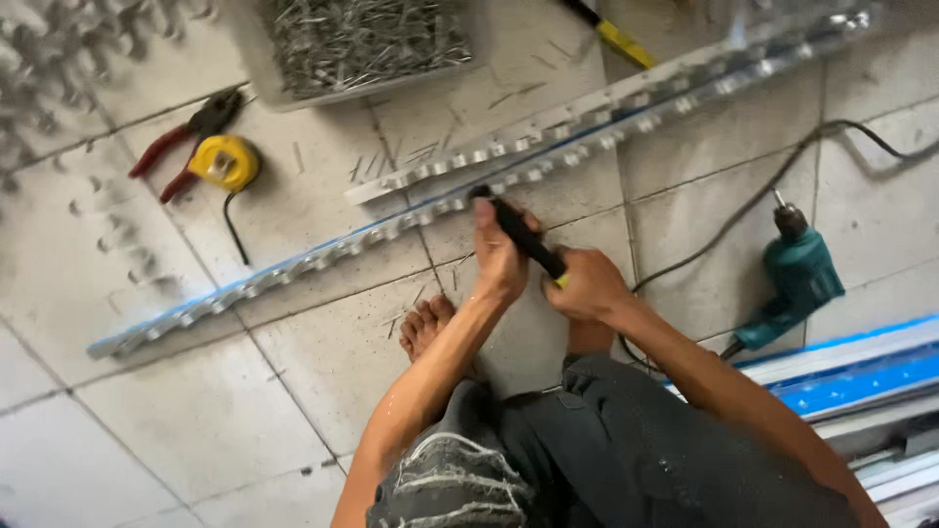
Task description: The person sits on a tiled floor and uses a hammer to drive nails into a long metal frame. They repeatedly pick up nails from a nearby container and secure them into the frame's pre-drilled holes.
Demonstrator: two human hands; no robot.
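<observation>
Gripping a riveter [523, 238] w/ both hands: my left hand [499, 256] is wrapped round the upper black handle near the head, my right hand [590, 286] is closed on the lower handle end, where a bit of yellow shows. Tool nose meets the near rail [293, 264], a long notched alu strip lying diagonally on the tiled floor [147, 430]; a second rail [606, 108] lies just beyond, parallel. Judged handling: riveter is stiff, fairly heavy for its size, best held at the far handle ends for leverage. Rails look light, thin, springy along their length, w/ sharp edges; lift near the middle or at two points. Nearby: tray of rivets [362, 39] at top, pliers [186, 137] touching a yellow tape [225, 161] to the left, teal drill [797, 279] w/ cord to the right. My bare foot [425, 323] rests beside the near rail.
</observation>
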